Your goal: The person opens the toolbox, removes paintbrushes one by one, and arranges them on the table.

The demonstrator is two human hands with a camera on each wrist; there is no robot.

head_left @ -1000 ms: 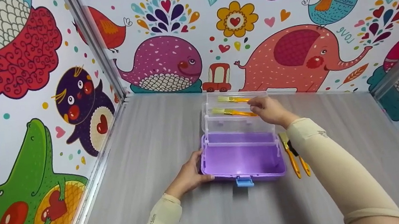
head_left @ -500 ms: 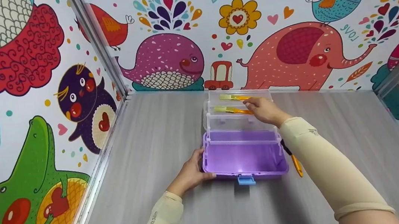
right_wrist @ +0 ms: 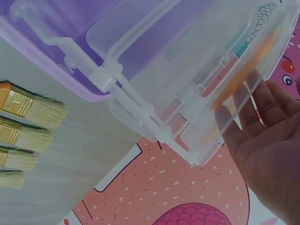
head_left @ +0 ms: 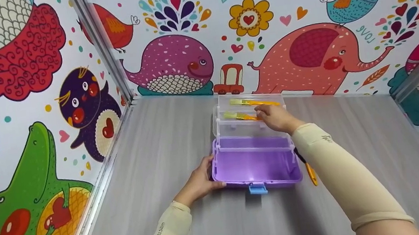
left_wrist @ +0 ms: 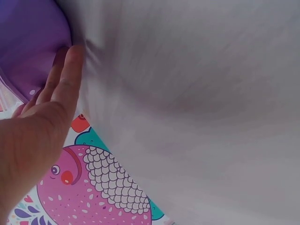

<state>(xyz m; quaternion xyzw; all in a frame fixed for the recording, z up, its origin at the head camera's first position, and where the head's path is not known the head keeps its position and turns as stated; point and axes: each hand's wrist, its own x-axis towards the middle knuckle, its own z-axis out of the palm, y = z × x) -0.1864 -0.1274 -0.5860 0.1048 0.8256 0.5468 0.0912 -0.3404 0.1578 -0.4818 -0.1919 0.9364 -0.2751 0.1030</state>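
Observation:
A purple plastic toolbox (head_left: pixel 254 163) stands unlatched on the table, with its clear stepped trays (head_left: pixel 242 124) raised behind it. My left hand (head_left: pixel 197 182) holds its front left corner, the thumb at the front rim; in the left wrist view the fingers (left_wrist: pixel 65 84) lie along the purple side wall. Two flat paintbrushes with orange handles lie in the trays, bristles to the left. My right hand (head_left: pixel 276 117) pinches the handle of the nearer paintbrush (head_left: pixel 243 116), covering its handle end. The farther paintbrush (head_left: pixel 261 102) lies just behind the hand. My right thumb is hidden in the right wrist view.
Several more paintbrushes (right_wrist: pixel 37 108) lie side by side on the table beside the box; my right sleeve covers most of them in the head view. A blue latch (head_left: pixel 258 188) hangs at the front. Printed wall panels (head_left: pixel 172 64) rise at the back and left.
My right hand has moved slightly left and down onto the nearer brush, and the farther brush's handle shows in full. My right forearm has shifted left, covering more of the brushes on the table.

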